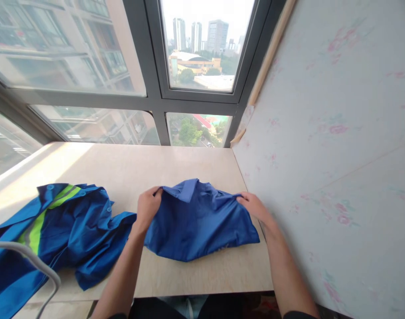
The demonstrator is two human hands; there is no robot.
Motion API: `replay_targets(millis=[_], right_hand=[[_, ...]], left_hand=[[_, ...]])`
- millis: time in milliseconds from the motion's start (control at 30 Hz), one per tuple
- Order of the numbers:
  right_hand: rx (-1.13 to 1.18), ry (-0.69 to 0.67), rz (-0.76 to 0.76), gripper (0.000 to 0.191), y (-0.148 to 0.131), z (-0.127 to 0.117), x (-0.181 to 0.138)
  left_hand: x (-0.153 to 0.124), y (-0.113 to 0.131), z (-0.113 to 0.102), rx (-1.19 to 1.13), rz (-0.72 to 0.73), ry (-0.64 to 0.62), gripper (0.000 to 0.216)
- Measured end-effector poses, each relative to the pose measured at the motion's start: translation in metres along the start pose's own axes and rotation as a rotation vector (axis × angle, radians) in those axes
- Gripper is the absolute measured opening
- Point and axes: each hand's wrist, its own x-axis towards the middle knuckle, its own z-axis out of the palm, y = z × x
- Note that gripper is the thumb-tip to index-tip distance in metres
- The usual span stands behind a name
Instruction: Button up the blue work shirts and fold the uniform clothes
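Observation:
A blue garment with a collar, which looks like a shirt (195,221), is stretched between my two hands over the wooden tabletop. My left hand (149,204) pinches its upper left corner near the collar. At the upper right edge, my right hand (253,206) grips the cloth between thumb and fingers. The lower part of the shirt hangs down toward the table, its hem near the front. To the left of my left forearm lies a crumpled blue work jacket (86,226) with yellow-green and grey reflective strips and blue buttons.
The pale wooden tabletop (175,166) ends in front of my body. A grey cable (39,261) curves over the lower left. Grey-framed windows (198,104) rise behind the table, and a flower-papered wall (322,177) stands close beside my right arm.

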Motion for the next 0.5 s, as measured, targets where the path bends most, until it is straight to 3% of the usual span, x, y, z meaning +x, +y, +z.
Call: replay_targets(millis=[100, 167, 200, 267, 367, 433, 500], right_hand=[[0.181, 0.578, -0.094, 0.026, -0.025, -0.035, 0.033], [0.367, 0.865, -0.289, 0.025, -0.05, -0.054, 0.043], [0.438, 0.939, -0.406, 0.023, -0.063, -0.061, 0.044], [0.57, 0.968, -0.589, 0.019, -0.083, -0.069, 0.038], [0.719, 0.883, -0.663, 0.015, -0.083, -0.06, 0.013], [0.75, 0.86, -0.547, 0.01, -0.057, -0.039, -0.01], [0.71, 0.769, -0.331, 0.007, -0.016, -0.01, -0.037]], left_hand=[[0.057, 0.026, -0.028, -0.314, -0.017, 0.295, 0.019], [0.085, 0.052, -0.047, -0.607, 0.03, 0.504, 0.02], [0.093, 0.064, -0.057, -0.703, 0.121, 0.6, 0.019], [0.095, 0.082, -0.074, -0.782, 0.332, 0.766, 0.016], [0.067, 0.082, -0.083, -0.86, 0.47, 0.802, 0.017], [0.033, 0.064, -0.073, -0.863, 0.363, 0.808, 0.018], [-0.007, 0.036, -0.053, -0.825, 0.151, 0.734, 0.017]])
